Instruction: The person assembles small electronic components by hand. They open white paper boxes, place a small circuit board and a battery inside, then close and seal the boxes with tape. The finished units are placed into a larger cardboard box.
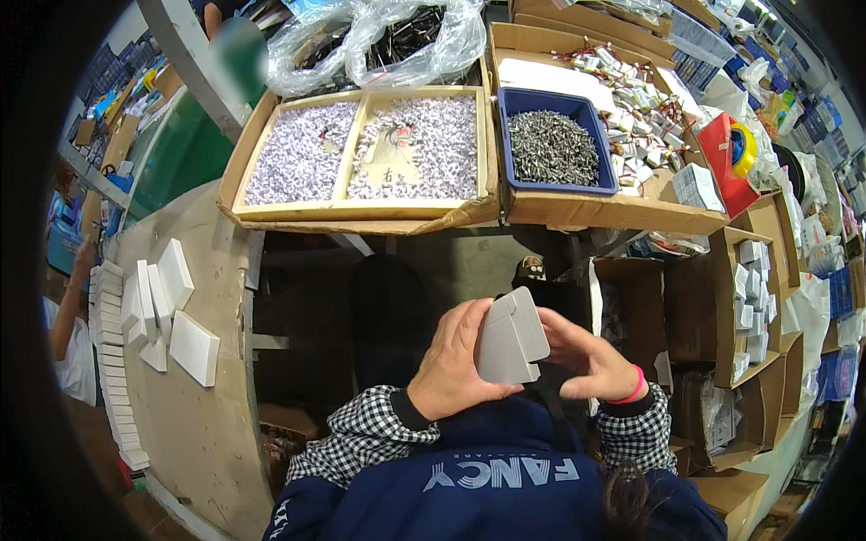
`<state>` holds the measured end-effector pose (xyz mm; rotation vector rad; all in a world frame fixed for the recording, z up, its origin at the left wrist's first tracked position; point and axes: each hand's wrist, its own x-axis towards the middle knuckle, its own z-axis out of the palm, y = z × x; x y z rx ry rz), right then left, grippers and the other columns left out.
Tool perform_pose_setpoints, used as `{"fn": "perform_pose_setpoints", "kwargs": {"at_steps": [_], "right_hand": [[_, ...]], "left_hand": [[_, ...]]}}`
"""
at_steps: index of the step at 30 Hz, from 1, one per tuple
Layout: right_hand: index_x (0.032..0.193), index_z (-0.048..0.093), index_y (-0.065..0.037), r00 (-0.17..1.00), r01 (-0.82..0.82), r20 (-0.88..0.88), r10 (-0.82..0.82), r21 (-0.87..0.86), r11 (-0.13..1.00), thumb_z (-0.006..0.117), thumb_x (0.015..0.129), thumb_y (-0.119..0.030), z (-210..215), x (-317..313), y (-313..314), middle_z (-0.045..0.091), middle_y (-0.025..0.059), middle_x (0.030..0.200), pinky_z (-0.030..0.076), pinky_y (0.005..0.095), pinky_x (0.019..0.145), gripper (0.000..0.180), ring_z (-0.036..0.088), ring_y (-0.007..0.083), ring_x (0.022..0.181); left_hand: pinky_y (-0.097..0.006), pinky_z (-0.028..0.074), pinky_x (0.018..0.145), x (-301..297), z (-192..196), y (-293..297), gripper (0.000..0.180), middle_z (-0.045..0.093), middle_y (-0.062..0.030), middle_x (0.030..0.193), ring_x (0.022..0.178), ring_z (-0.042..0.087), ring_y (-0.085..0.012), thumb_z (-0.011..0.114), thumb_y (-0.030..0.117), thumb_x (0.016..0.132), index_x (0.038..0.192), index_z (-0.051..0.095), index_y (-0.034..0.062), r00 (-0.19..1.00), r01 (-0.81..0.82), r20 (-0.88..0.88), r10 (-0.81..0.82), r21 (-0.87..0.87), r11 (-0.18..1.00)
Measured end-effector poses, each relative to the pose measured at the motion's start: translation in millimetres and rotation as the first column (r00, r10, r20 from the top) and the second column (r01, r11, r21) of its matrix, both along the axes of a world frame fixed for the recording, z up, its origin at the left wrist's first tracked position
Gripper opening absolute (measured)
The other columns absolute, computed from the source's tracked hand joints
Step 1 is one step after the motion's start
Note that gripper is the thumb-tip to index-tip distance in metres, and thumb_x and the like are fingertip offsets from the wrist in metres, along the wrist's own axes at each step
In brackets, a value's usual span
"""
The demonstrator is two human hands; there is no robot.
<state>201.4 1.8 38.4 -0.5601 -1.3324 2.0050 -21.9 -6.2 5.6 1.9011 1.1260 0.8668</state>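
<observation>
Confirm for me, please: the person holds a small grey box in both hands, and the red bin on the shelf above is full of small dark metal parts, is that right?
Not quite. The head view shows that the bin holding the small dark metal parts is blue, not red. The rest stands: the left hand and the right hand both hold the small grey box.

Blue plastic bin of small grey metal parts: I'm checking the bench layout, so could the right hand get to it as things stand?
Probably yes: the blue plastic bin lies open-topped ahead, nothing covering it, but the right hand is busy with the small grey box.
</observation>
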Motion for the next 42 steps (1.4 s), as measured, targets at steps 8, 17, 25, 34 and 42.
{"fn": "perform_pose_setpoints", "kwargs": {"at_steps": [8, 17, 25, 34, 42], "right_hand": [[0.137, 0.042, 0.002, 0.863, 0.242, 0.458, -0.213, -0.005, 0.97, 0.058, 0.085, -0.003, -12, -9, -7, 0.059, 0.0097, 0.119, 0.047, 0.0285, 0.092, 0.055, 0.057, 0.0143, 0.106], [0.135, 0.045, -0.002, 0.786, 0.161, 0.577, -0.221, 0.154, 0.975, 0.06, 0.083, -0.007, -12, -8, 3, 0.059, 0.0066, 0.117, 0.045, 0.0276, 0.091, 0.055, 0.054, 0.0116, 0.106], [0.142, 0.033, 0.003, 0.946, 0.164, 0.249, -0.209, 0.188, 0.968, 0.075, 0.078, -0.018, -17, -9, 2, 0.045, 0.0152, 0.139, 0.029, 0.0356, 0.11, 0.08, 0.041, 0.0224, 0.13], [0.142, 0.027, 0.005, 0.94, 0.223, 0.201, -0.276, 0.252, 0.942, 0.09, 0.059, -0.026, -20, -16, 4, 0.047, 0.0155, 0.135, 0.032, 0.0371, 0.108, 0.108, 0.044, 0.0241, 0.127], [0.141, 0.031, 0.004, 0.93, 0.337, 0.131, -0.345, 0.079, 0.938, 0.085, 0.067, -0.018, -24, -19, 9, 0.05, 0.0128, 0.131, 0.038, 0.0351, 0.103, 0.094, 0.049, 0.0208, 0.121]], "left_hand": [[-0.042, 0.041, 0.097, 7, -5, -11, 0.093, 0.047, -0.017, 0.121, 0.109, 0.049, -0.0348, 0.085, 0.026, 0.054, 0.13, 0.039, -0.0001, 0.97, -0.063, -0.22, 0.104, 0.185, 0.981], [-0.039, 0.047, 0.093, 5, -2, -13, 0.09, 0.05, -0.0174, 0.121, 0.108, 0.054, -0.033, 0.084, 0.027, 0.055, 0.131, 0.042, 0.0008, 0.97, -0.058, -0.232, 0.074, 0.078, 0.995], [-0.036, 0.046, 0.094, -3, -2, -9, 0.087, 0.051, -0.0167, 0.124, 0.112, 0.055, -0.0309, 0.085, 0.031, 0.061, 0.133, 0.044, 0.0049, 0.998, -0.023, 0.055, 0.028, -0.087, 0.996], [-0.036, 0.041, 0.1, 1, -2, -8, 0.086, 0.049, -0.0162, 0.128, 0.118, 0.051, -0.0299, 0.085, 0.032, 0.064, 0.133, 0.044, 0.0015, 0.962, 0.144, 0.266, -0.069, -0.271, 0.952], [-0.037, 0.044, 0.095, 3, -12, -12, 0.098, 0.049, -0.017, 0.124, 0.112, 0.053, -0.0292, 0.087, 0.029, 0.059, 0.137, 0.033, 0.0037, 0.997, -0.043, 0.055, 0.058, -0.242, 0.969]]}}
